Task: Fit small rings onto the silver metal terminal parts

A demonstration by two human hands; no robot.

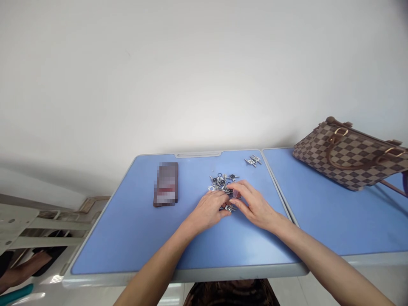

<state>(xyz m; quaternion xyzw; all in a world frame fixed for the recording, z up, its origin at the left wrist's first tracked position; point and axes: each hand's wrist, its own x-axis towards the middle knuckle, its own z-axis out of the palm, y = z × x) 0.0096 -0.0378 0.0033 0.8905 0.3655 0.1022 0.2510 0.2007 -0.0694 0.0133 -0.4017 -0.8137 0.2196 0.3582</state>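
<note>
Over the blue table (127, 238), my left hand (210, 209) is closed on a small metal fitting (228, 208), whose end shows between thumb and fingers. My right hand (251, 204) comes in from the right, thumb and fingers curled close to my left fingertips. A small reddish, see-through piece (236, 194) shows at its fingers; what exactly they grip is too small to tell. Just beyond both hands lies a loose pile of small metal parts (222, 182) with black round pieces, rings and flat plates. My fingers hide the near side of the pile.
At the table's far right corner lie a few metal fittings (253, 160). A phone (166, 184), its screen blurred, rests to the left. On the adjoining right-hand table stands a checkered handbag (353, 153). A white wall (204, 85) rises behind. Another person's leg (27, 270) shows at lower left.
</note>
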